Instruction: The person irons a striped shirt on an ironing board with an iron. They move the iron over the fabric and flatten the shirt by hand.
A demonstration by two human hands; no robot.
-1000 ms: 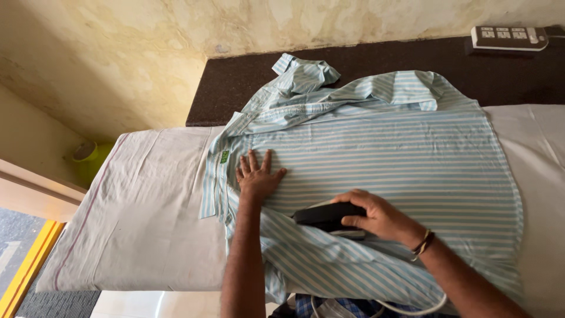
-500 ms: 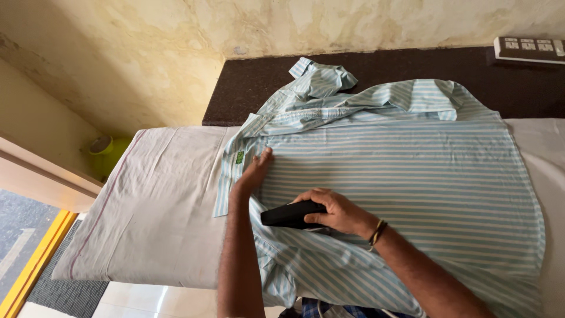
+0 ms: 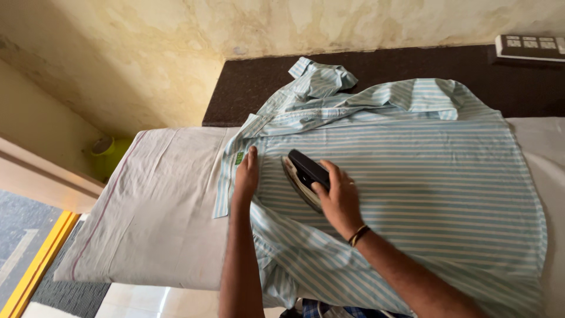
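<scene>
A light blue and white striped shirt [image 3: 424, 176] lies spread flat on a padded white ironing surface [image 3: 159, 206]. My right hand [image 3: 338, 197] grips the dark handle of a clothes iron [image 3: 303, 176], whose soleplate rests on the shirt near the collar side. My left hand [image 3: 246, 176] lies flat, fingers together, pressing the shirt's left edge beside a small green label. The shirt's collar and a sleeve are bunched at the top over a dark brown ledge [image 3: 247, 82].
A white switch board [image 3: 529, 46] sits on the dark ledge at top right. A green and yellow container [image 3: 106, 150] stands at the left below a stained wall. A yellow strip and grey floor mat [image 3: 29, 259] lie bottom left.
My right hand has slid the iron up and left across the shirt toward the collar. My left hand has shifted up along the shirt's edge and closed its fingers.
</scene>
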